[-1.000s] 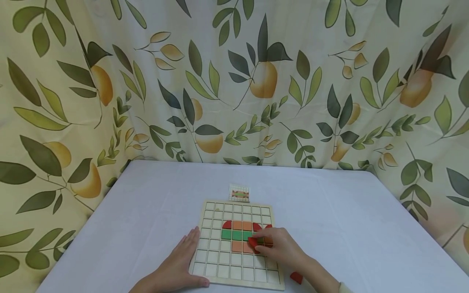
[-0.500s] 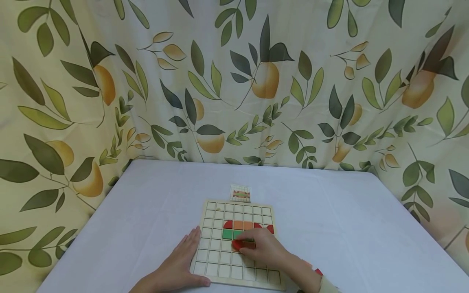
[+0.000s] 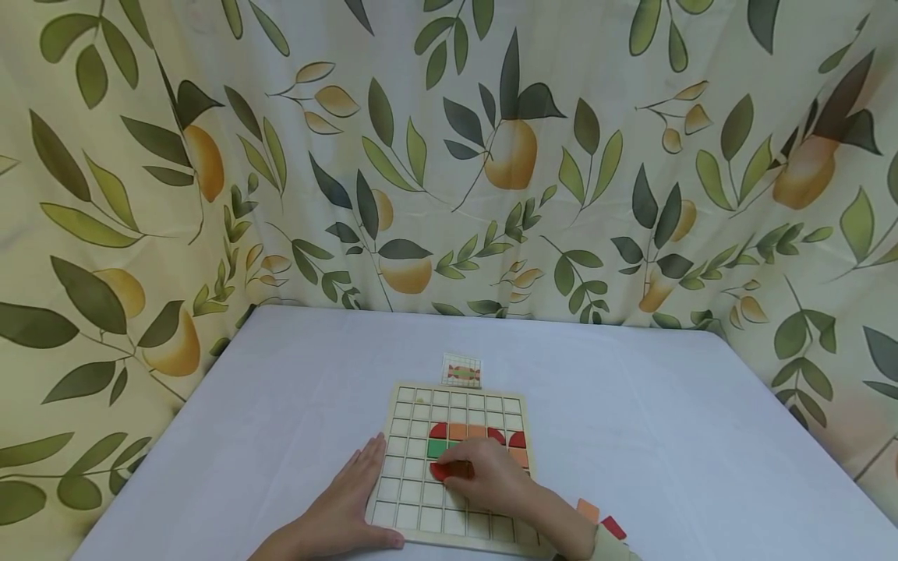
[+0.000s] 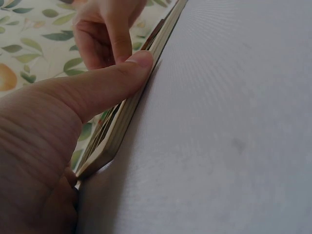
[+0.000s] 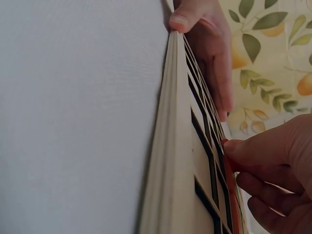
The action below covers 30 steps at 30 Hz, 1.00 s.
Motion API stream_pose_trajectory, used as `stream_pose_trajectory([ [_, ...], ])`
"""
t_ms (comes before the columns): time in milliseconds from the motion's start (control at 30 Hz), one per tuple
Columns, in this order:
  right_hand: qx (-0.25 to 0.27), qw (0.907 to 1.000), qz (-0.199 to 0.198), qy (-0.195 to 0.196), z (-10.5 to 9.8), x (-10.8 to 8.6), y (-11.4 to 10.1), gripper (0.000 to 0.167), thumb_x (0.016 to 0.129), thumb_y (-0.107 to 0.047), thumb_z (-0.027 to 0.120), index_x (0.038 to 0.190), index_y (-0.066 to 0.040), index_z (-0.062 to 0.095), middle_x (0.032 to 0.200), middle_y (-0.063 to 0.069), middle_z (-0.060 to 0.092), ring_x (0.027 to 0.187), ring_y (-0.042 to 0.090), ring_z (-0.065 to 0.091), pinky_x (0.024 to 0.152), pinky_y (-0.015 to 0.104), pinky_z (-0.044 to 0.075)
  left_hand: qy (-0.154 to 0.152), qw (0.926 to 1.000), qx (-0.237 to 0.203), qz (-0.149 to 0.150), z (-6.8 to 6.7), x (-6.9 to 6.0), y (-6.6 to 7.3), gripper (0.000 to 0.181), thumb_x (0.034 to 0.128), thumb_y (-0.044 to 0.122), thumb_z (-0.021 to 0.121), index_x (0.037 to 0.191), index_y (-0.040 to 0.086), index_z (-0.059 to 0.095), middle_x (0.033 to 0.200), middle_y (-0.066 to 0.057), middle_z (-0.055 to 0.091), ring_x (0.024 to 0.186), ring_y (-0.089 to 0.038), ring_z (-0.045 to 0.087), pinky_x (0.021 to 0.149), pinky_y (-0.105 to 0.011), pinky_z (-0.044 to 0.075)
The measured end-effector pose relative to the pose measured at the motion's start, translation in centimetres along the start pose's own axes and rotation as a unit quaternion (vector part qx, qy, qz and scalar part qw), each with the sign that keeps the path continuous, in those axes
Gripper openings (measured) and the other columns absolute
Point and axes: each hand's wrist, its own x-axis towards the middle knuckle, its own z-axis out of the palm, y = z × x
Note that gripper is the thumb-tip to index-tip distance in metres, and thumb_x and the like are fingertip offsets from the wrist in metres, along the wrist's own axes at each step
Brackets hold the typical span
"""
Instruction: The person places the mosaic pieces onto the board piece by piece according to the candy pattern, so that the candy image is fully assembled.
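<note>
A wooden grid board (image 3: 414, 514) lies on the table, with tiles in some of its cells. My left hand (image 3: 344, 499) rests against its left side, fingers straight; in the left wrist view the thumb (image 4: 117, 83) presses on the near edge. My right hand (image 3: 491, 475) is over the board and pinches a red, round-edged tile (image 3: 438, 471) between thumb and fingertips, at a cell below the green tile (image 3: 436, 448). In the right wrist view the red tile (image 5: 225, 142) shows only partly at the fingertips. The right hand hides several middle cells.
Behind the board lies a small pattern card (image 3: 461, 372). An orange tile (image 3: 588, 510) and a red tile (image 3: 613, 527) lie on the table by the right forearm. Orange tiles (image 3: 466, 431) sit in an upper row. A patterned curtain (image 3: 449, 195) hangs behind the table.
My right hand has moved left across the board with the red tile, from the right-hand columns to below the left green tile. The left hand stays at the board's side.
</note>
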Motion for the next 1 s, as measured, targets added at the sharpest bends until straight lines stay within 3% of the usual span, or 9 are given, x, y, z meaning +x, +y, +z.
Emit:
stream_pose_trajectory([
  [133,0.015,0.9999,0.003,0.001,0.26,0.26,0.02,0.017,0.079,-0.007,0.072,0.096,-0.010,0.072,0.091,-0.009,0.066,0.080,0.002,0.055,0.065,0.018,0.049,-0.001,1.0000,-0.003,0.001,-0.04,-0.03,0.06,0.127,0.0586,0.074,0.065,0.147,0.003,0.007,0.153,-0.008,0.006,0.139,-0.022,0.003,0.108,-0.022,-0.004],
  [333,0.025,0.9997,0.007,0.004,0.35,0.46,0.01,0.017,0.078,-0.006,0.072,0.095,-0.010,0.072,0.090,-0.009,0.066,0.079,0.002,0.056,0.066,0.018,0.049,-0.006,0.9999,-0.008,-0.003,-0.13,-0.05,0.20,0.128,0.0583,0.073,0.066,0.147,0.003,0.007,0.153,-0.008,0.005,0.139,-0.022,0.002,0.111,-0.034,0.003],
  [567,0.030,0.9993,0.022,0.012,0.45,0.66,0.02,0.017,0.077,-0.009,0.074,0.094,-0.009,0.073,0.090,-0.007,0.067,0.081,0.003,0.057,0.066,0.019,0.049,-0.004,0.9999,-0.013,-0.001,-0.22,-0.07,0.20,0.128,0.0585,0.072,0.067,0.147,0.003,0.006,0.153,-0.009,0.005,0.139,-0.022,0.002,0.110,-0.029,-0.001],
  [833,0.033,0.9989,0.030,0.011,0.42,0.74,0.01,0.017,0.075,-0.011,0.076,0.092,-0.008,0.073,0.090,-0.007,0.067,0.083,0.004,0.058,0.067,0.020,0.050,-0.005,1.0000,-0.004,-0.004,-0.14,-0.02,0.21,0.129,0.0576,0.072,0.067,0.147,0.002,0.006,0.153,-0.009,0.006,0.139,-0.023,0.002,0.109,-0.045,0.007],
  [1000,0.028,0.9991,0.031,0.011,0.41,0.80,-0.08,0.017,0.075,-0.011,0.076,0.092,-0.008,0.073,0.089,-0.007,0.067,0.082,0.005,0.057,0.066,0.020,0.049,-0.006,1.0000,-0.002,-0.006,-0.11,-0.02,0.20,0.129,0.0575,0.073,0.066,0.147,0.002,0.006,0.153,-0.009,0.006,0.139,-0.022,0.002,0.109,-0.048,0.008],
])
